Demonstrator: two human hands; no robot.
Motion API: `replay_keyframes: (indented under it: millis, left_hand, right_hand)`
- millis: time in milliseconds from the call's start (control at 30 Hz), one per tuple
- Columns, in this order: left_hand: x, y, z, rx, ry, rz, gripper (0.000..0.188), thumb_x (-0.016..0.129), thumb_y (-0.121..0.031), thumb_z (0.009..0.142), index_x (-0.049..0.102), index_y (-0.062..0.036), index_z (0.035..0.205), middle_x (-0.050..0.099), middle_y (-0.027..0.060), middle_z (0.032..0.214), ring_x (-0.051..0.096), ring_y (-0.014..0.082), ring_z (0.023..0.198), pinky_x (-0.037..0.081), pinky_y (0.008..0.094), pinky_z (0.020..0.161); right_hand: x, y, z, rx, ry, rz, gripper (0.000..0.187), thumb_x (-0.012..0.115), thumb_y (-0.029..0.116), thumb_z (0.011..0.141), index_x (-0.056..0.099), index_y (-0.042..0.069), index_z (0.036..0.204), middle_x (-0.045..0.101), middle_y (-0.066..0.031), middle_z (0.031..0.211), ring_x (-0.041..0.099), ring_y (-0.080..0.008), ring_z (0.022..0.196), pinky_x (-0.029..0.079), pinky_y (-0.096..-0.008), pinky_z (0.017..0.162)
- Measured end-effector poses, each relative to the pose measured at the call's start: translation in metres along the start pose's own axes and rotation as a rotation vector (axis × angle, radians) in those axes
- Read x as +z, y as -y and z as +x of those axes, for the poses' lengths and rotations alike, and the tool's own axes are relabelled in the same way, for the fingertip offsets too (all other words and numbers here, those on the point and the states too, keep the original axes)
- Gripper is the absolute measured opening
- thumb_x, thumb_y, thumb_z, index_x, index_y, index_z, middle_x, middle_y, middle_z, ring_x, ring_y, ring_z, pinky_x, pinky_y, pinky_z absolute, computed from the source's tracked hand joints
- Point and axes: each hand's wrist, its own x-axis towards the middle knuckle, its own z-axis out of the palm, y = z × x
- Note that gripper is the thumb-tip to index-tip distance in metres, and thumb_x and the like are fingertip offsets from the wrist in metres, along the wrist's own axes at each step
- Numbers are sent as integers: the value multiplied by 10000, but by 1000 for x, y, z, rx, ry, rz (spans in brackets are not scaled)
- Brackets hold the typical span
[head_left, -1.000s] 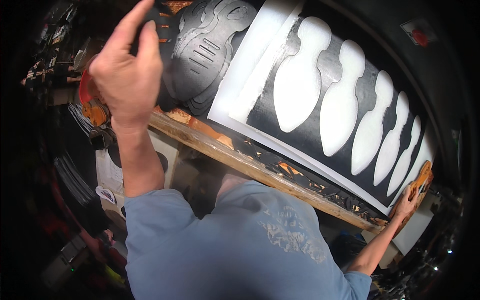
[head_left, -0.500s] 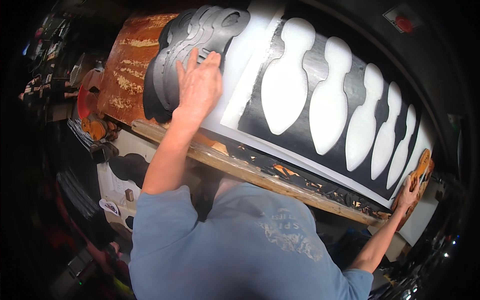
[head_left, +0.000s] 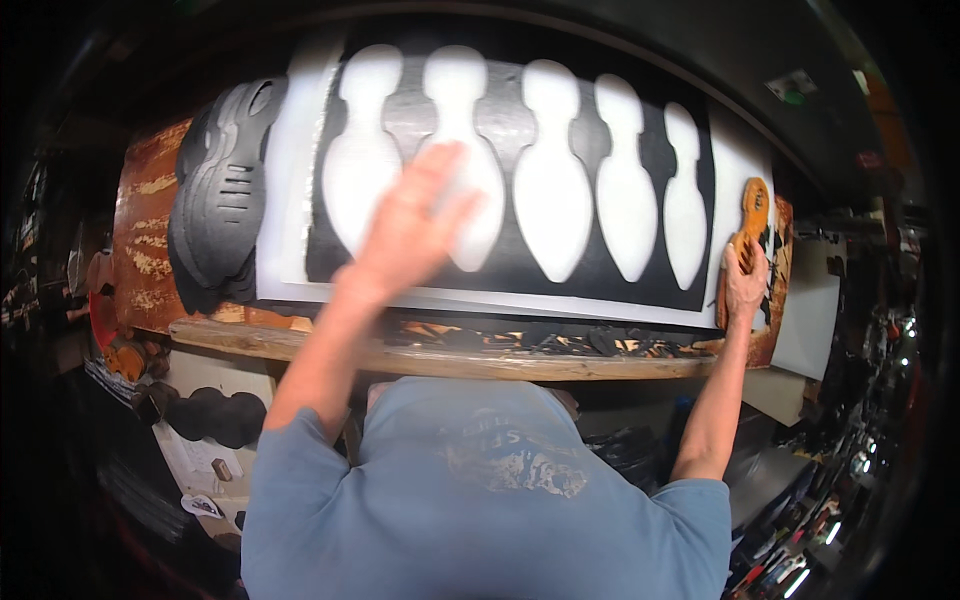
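Note:
My left hand (head_left: 420,225), blurred by motion, is over a black sheet (head_left: 506,110) with its fingers stretched out and nothing in them. A row of several sole-shaped openings runs across the sheet, with white showing through. The hand partly covers the two leftmost ones. At the sheet's right, my right hand (head_left: 746,285) has its fingers closed around the lower part of an orange sole-shaped cutting die (head_left: 756,208) with slots in it. To the left lies a stack of black shoe-sole pieces (head_left: 225,190), fanned out and overlapping, the top one slotted.
A white board (head_left: 284,200) lies under the black sheet. The worn red-brown bench top (head_left: 150,210) shows at the left. Along the near side runs a wooden edge rail (head_left: 480,362), with black and orange scraps (head_left: 520,338) behind it. A dark overhead part (head_left: 720,60) spans the back.
My left hand has left the stack of sole pieces and swung right over the black sheet. The view has turned and shifted. My right hand stays on the orange die.

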Motion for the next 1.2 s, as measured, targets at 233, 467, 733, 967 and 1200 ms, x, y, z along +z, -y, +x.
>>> replay_keyframes:
  millis: [233,467,733,967,1200]
  left_hand:
    - [167,-61,-16,536,384,425,657,840,-303,883,593,-29,1426,488,202,1595,381,419,1543,292,636,1261]
    - [174,-67,-9,620,217,471,364,827,-272,876,680,-28,1103,649,131,1247,554,363,1333,368,628,1199]
    - [172,-103,-3,558,233,450,277,778,-196,932,579,-54,803,590,125,764,587,329,730,456,444,750]
    - [156,-146,-81,271,511,327,338,691,-196,1006,544,-44,743,572,141,693,575,372,680,431,467,713]
    - [159,-190,-129,-357,672,-101,386,625,-216,1069,592,25,770,612,219,722,642,380,697,494,497,701]
  right_hand:
    - [-21,2,-9,-98,230,-93,1033,835,546,806,423,77,1628,365,-261,1654,392,-432,1503,355,-529,1251]
    - [-18,-4,-7,-143,132,83,915,810,441,702,602,61,1508,416,-337,1568,444,-482,1424,430,-612,1165]
    - [-20,4,-5,-118,143,4,951,790,452,658,595,89,1515,408,-294,1596,456,-493,1369,455,-562,1157]
    - [-15,-1,-6,-172,88,13,906,787,442,673,610,94,1490,433,-279,1566,484,-485,1344,492,-554,1113]
    - [-14,-3,-4,-208,78,-3,908,770,443,689,592,93,1507,446,-275,1554,498,-473,1327,502,-568,1087]
